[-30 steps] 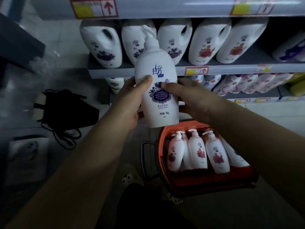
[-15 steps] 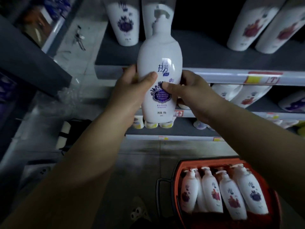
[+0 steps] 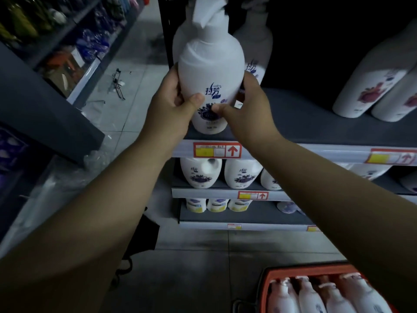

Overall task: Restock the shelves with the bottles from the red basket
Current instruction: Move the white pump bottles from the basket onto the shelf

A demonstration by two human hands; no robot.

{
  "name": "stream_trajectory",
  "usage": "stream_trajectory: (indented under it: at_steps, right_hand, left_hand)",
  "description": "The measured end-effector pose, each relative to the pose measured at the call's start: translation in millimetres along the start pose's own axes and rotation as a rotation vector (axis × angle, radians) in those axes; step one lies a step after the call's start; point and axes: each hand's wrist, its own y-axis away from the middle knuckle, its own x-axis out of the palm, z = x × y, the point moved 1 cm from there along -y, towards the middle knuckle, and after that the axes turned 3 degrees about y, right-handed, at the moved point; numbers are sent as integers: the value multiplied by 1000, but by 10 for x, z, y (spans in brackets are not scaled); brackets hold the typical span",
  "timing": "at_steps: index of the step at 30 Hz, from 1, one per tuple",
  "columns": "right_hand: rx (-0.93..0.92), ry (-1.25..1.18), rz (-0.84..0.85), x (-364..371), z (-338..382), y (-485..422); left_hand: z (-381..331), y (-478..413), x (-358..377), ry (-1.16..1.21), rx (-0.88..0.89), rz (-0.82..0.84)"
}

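A white pump bottle [image 3: 211, 68] with a purple flower label stands upright at the front left of the grey shelf [image 3: 316, 129]. My left hand [image 3: 171, 107] grips its left side and my right hand [image 3: 248, 107] grips its right side, thumbs on the label. Whether its base touches the shelf board I cannot tell. Another pump bottle [image 3: 255, 44] stands just behind it. The red basket [image 3: 300, 271] sits on the floor at the lower right, with several white pump bottles [image 3: 327, 294] lying in it.
Two large white bottles with red flowers [image 3: 370, 82] stand on the same shelf at the right. Lower shelves hold white jugs [image 3: 200, 172] and small bottles [image 3: 216, 204]. A black bag [image 3: 144, 236] lies on the tiled floor at the left, beside another shelving unit.
Both hands have lifted the bottle up and forward to the upper shelf. The view rose with them, so the basket has dropped to the bottom right corner.
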Motion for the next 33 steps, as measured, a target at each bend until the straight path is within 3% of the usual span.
stream_trajectory:
  at_steps: [9, 22, 33]
  right_hand:
    - [59, 69, 11, 236, -230, -218]
    - [121, 89, 32, 334, -251, -155]
    - [135, 84, 98, 310, -137, -49]
  left_hand:
    - [330, -252, -95, -21, -65, 28]
    - [292, -127, 10, -182, -81, -96]
    - [257, 59, 81, -146, -195, -126]
